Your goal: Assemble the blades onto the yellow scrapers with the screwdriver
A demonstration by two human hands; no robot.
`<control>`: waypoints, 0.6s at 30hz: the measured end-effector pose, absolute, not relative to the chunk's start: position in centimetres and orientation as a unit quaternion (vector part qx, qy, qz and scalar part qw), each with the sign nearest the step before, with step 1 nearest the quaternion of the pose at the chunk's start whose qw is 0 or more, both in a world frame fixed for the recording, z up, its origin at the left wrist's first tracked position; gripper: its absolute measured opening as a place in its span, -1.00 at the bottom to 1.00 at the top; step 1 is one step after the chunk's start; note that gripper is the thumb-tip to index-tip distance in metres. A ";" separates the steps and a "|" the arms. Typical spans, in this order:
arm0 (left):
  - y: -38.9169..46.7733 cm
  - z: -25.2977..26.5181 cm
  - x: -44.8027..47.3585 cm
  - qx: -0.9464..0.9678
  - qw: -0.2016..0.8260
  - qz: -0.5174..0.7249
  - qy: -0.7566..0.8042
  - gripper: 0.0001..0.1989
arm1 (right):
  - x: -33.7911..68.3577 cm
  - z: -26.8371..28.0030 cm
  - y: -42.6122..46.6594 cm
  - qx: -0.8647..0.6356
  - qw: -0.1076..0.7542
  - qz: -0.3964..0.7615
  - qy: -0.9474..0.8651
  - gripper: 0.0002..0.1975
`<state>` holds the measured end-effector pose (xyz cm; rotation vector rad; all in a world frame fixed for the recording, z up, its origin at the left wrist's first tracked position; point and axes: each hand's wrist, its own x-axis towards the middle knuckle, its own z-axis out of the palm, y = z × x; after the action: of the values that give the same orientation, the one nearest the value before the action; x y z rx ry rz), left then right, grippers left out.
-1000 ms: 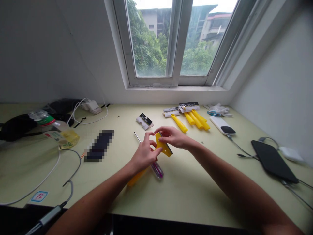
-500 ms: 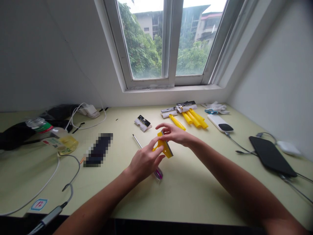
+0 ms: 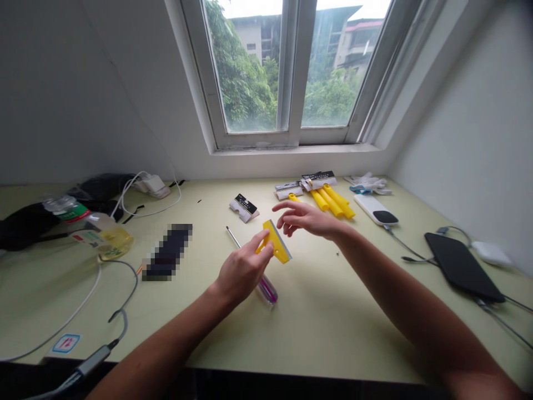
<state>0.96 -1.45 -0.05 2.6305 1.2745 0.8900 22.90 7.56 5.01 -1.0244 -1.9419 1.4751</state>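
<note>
My left hand (image 3: pixel 244 266) grips a yellow scraper head (image 3: pixel 280 247) between thumb and fingers. A grey strip runs along the scraper head's upper right edge. Just beyond that edge, my right hand (image 3: pixel 306 219) hovers apart from it, index finger stretched out and the others loosely bent; nothing shows in it. Partly hidden under my left hand lies a screwdriver (image 3: pixel 267 290) with a clear and purple handle, its shaft pointing up and left. To the right of the scraper head, a tiny dark piece (image 3: pixel 337 254) rests on the table, too small to name.
Yellow handles (image 3: pixel 333 201) with black and white cards lie near the window, beside a folded card (image 3: pixel 244 208). White gloves (image 3: pixel 368 183), a white device (image 3: pixel 375 210) and a black phone (image 3: pixel 464 266) are at right. A bottle (image 3: pixel 94 228) and cables stand left.
My right hand has let go of the scraper head and drawn away to the upper right. The scraper head stays in my left hand, and the tiny piece on the table now shows.
</note>
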 end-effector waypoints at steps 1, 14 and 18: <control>-1.3 -0.1 0.8 0.858 0.034 0.295 0.419 -0.77 | 24.0 5.3 8.1 -0.415 0.215 0.464 -0.752 -0.71; 0.4 1.4 -0.2 0.707 0.202 0.507 0.450 -0.64 | 36.1 0.9 3.1 -0.526 0.035 0.207 -0.824 -0.70; 0.9 1.1 0.0 0.602 0.411 0.518 0.448 -0.62 | 35.5 -0.3 2.9 -0.500 0.034 0.186 -0.845 -0.75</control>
<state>0.01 0.89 1.06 1.5156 1.1268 1.3030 35.49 2.86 -0.30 -1.5393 -2.5981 0.5736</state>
